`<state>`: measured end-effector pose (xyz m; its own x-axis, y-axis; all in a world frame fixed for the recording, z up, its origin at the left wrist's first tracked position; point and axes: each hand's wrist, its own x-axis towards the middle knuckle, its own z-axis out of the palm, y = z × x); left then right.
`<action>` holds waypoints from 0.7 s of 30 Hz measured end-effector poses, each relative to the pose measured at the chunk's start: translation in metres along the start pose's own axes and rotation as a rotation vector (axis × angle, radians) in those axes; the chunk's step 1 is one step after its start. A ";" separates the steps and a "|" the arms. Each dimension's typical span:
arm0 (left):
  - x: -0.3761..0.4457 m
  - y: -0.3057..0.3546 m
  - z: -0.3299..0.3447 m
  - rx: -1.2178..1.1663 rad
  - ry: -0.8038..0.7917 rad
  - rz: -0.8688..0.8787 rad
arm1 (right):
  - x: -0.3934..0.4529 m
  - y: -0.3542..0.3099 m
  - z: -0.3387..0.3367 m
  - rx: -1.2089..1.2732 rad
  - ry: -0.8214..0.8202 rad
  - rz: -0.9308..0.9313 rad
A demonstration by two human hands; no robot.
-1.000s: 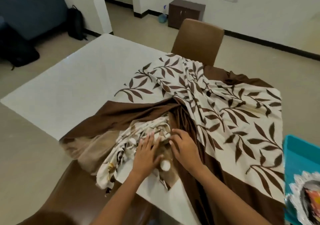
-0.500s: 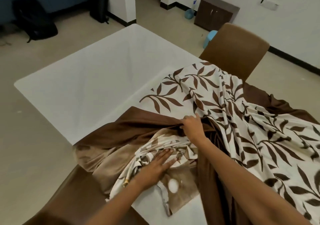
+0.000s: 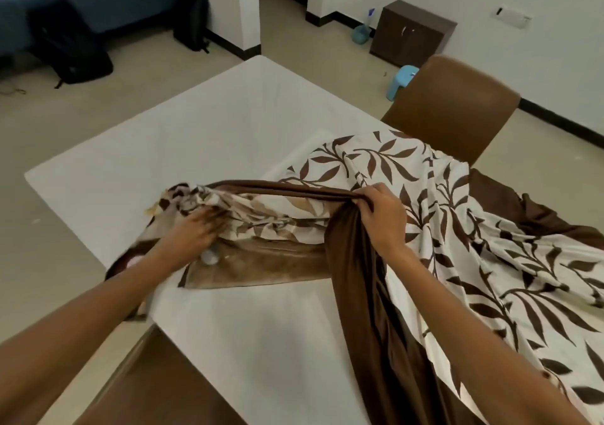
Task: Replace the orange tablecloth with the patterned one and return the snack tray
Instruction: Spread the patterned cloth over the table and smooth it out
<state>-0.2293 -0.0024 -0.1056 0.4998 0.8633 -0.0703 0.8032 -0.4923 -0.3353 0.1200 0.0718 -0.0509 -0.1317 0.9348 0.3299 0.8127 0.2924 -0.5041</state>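
Pale tiled floor, white walls with dark skirting, a small dark cabinet (image 3: 412, 33) by the far wall, a black backpack (image 3: 192, 15) against a pillar. In the middle, a white table (image 3: 183, 136), mostly bare on its left and near parts. On the right half, the patterned tablecloth (image 3: 510, 261), cream with brown leaves and a dark brown border, partly spread and draped over the right edge, bunched and twisted toward the centre. Behind it, a brown chair (image 3: 454, 107); another brown seat at the near edge. Right hand (image 3: 380, 210) curled round the brown border, pinching a gathered fold and lifting it taut. Left hand (image 3: 199, 228) blurred, fingers seemingly spread into the crumpled end of the cloth, pushing or dragging it leftward; grip hard to judge, so cannot tell whether closed round the fabric. No orange cloth anywhere in view, so presumably already off the table. No snack tray in view either. Judged from this: removal done, laying of the new cloth roughly midway. Left to do: untwisting the bunch, pulling it over the bare left half, squaring the edges, then bringing the tray back.
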 end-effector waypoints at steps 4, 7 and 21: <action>0.018 0.064 -0.017 -0.211 0.169 0.024 | -0.034 -0.007 0.015 0.092 -0.037 -0.023; 0.015 0.125 -0.010 -0.435 0.098 -0.100 | -0.080 0.005 0.030 -0.093 -0.141 -0.053; -0.022 0.112 0.045 -0.595 -0.154 -0.228 | -0.204 0.075 0.041 -0.315 -0.472 0.085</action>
<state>-0.1648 -0.0718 -0.1836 0.2795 0.9374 -0.2077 0.9478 -0.2348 0.2158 0.1847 -0.0884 -0.1893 -0.2388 0.9623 -0.1299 0.9519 0.2055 -0.2274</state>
